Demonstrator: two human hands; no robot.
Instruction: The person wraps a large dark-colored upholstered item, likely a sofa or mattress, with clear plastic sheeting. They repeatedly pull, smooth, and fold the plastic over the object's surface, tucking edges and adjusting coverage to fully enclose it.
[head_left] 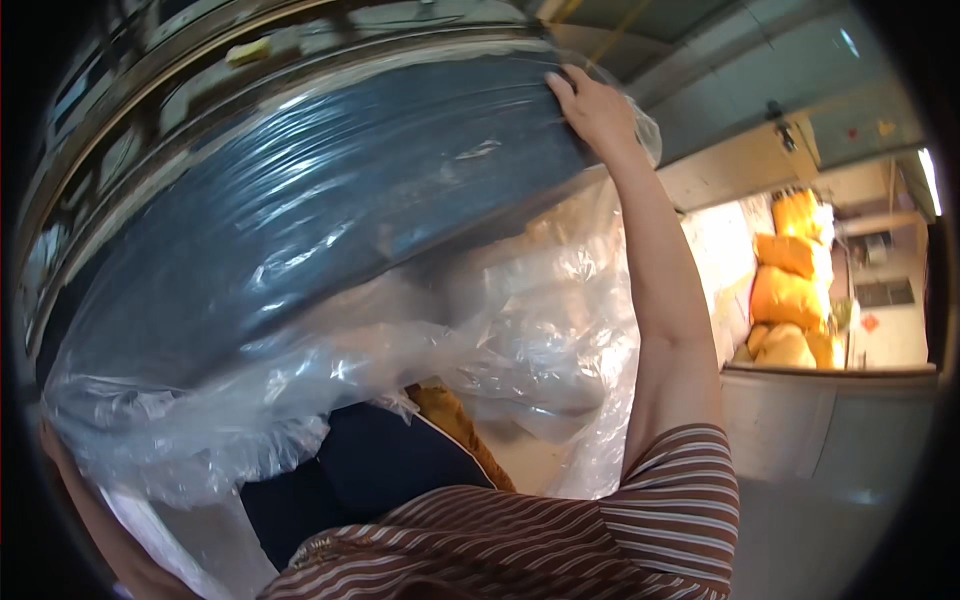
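A long dark blue slab (350, 190), wrapped in clear plastic film (540, 290), spans the upper left and middle of the head view. At its far right corner is my right hand (595, 110), closed on the wrapped edge with thumb and fingers bent over it. My left arm (110, 530) comes up at the lower left toward the slab's near left end. There my left hand is lost behind the film and the dark rim, so its fingers do not show. Crumpled loose film hangs from the slab's near side, in front of my body.
A rail-like frame (110, 145) runs along the slab's far side. On the right, beyond a low grey partition (780, 425), orange sacks (790, 290) are piled in a brightly lit area. A brown-gold cloth (455, 425) lies beside my dark trousers.
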